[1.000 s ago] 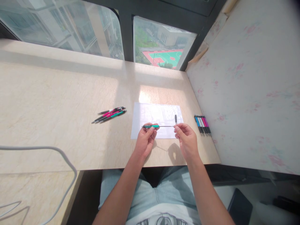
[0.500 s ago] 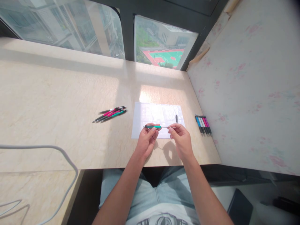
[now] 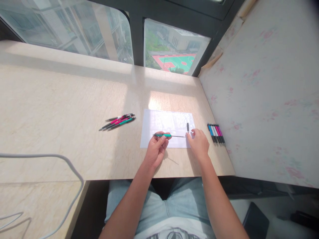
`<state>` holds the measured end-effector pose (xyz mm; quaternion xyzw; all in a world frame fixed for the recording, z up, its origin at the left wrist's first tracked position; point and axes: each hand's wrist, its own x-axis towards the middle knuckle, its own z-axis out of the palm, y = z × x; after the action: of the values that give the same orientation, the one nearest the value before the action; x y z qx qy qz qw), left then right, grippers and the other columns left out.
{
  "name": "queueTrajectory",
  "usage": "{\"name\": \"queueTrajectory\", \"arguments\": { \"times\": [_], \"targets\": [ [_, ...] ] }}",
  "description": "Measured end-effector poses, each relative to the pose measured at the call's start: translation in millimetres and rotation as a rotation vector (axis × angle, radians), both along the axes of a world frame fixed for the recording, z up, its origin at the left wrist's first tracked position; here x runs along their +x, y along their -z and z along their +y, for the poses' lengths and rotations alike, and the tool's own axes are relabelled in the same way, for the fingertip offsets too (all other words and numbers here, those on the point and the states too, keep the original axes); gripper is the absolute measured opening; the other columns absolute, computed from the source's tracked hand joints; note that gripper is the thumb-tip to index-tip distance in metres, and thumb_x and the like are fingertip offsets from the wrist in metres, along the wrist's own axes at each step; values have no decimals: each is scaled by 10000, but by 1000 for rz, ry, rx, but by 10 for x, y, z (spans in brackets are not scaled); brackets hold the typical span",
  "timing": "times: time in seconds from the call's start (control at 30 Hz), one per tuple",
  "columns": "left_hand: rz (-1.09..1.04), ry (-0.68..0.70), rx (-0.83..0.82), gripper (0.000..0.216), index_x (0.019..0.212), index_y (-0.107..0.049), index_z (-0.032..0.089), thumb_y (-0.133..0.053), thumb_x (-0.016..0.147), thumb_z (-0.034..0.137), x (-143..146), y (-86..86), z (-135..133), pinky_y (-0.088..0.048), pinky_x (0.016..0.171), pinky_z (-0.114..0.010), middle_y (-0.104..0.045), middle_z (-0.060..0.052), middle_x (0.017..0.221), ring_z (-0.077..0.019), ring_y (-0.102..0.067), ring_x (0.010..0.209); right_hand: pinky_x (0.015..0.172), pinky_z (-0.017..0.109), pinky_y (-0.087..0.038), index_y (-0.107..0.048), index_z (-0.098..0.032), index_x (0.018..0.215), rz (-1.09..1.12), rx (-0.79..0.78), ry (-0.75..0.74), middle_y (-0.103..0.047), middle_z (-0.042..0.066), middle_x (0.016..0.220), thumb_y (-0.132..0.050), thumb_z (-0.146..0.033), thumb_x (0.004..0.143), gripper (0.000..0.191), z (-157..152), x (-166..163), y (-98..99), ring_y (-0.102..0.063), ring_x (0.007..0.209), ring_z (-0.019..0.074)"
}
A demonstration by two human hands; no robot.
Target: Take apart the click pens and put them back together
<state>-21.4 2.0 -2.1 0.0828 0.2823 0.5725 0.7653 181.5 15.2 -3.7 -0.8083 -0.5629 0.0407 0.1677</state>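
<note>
Head view: pens (image 3: 117,121) flank paper (image 3: 164,122), left hand (image 3: 156,150) pinching green pen (image 3: 166,135), right hand (image 3: 199,142) spread.

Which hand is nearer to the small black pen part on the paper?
Right. The right hand is by the near end of the black pen part; whether they touch is hard to tell. The left hand is farther off to its left, holding the green pen.
</note>
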Motion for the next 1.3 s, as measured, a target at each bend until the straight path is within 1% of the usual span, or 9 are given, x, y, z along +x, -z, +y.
{"name": "queueTrajectory", "arguments": {
  "times": [0.07, 0.17, 0.33, 0.43, 0.57, 0.7, 0.93, 1.07, 1.3],
  "targets": [
    [2, 2, 2, 274, 944, -644, 159, -813, 731, 133, -1, -4, 0, -536, 739, -135, -724, -58, 987, -128, -699, 941, 627, 306, -325, -674, -193, 983, -51, -10, 8, -659, 87, 982, -563, -404, 885, 258, 23, -18, 55, -584, 860, 225],
    [7, 8, 3, 270, 943, -643, 158, -812, 735, 132, -1, -12, -1, -532, 745, -135, -725, -58, 994, -127, -697, 947, 614, 300, -312, -680, -195, 930, -51, 61, 6, -643, 84, 945, -556, -390, 887, 235, 54, -43, 124, -563, 829, 215],
    [20, 7, -17, 292, 950, -650, 159, -826, 717, 135, -1, -11, 1, -539, 742, -157, -723, -63, 998, -136, -694, 945, 661, 320, -382, -684, -190, 891, 76, 222, -25, -646, 93, 919, -538, -335, 881, 206, 70, -36, 146, -556, 817, 221],
    [20, 7, -23, 296, 949, -652, 161, -829, 713, 138, -2, -5, 3, -542, 743, -166, -721, -60, 994, -139, -692, 947, 705, 343, -442, -678, -184, 906, 331, 304, -53, -676, 85, 897, -544, -379, 886, 238, 2, -22, 74, -587, 789, 212],
    [26, 5, -17, 293, 956, -644, 163, -820, 723, 139, -1, 5, 4, -536, 743, -158, -720, -59, 991, -136, -693, 948, 673, 328, -488, -685, -192, 923, 812, 255, -85, -702, 51, 833, -647, -435, 841, 259, -190, 10, -91, -641, 770, 202],
    [38, 2, -10, 288, 957, -645, 165, -817, 728, 140, 1, 13, 4, -537, 746, -154, -722, -56, 993, -134, -694, 952, 648, 309, -490, -717, -210, 932, 1014, 290, -74, -696, 28, 802, -766, -396, 765, 254, -395, 61, -264, -625, 726, 175],
    [58, 5, 7, 270, 958, -642, 163, -806, 744, 139, 1, 7, 1, -534, 742, -139, -726, -51, 991, -127, -698, 952, 673, 345, -527, -732, -227, 935, 1064, 349, -77, -713, 42, 799, -776, -386, 776, 229, -555, 100, -465, -666, 744, 197],
    [65, -1, 1, 285, 953, -643, 164, -819, 730, 147, 2, 5, 1, -539, 752, -154, -725, -55, 991, -132, -698, 951, 679, 354, -542, -735, -232, 930, 1044, 366, -88, -715, 41, 794, -777, -390, 774, 226, -564, 70, -505, -674, 752, 203],
    [54, 7, -21, 308, 938, -649, 167, -841, 698, 142, 2, -20, -2, -549, 743, -165, -728, -51, 981, -136, -697, 945, 725, 371, -570, -737, -230, 923, 969, 317, -101, -728, 45, 852, -766, -405, 778, 229, -565, 0, -535, -678, 791, 208]
  ]
}}
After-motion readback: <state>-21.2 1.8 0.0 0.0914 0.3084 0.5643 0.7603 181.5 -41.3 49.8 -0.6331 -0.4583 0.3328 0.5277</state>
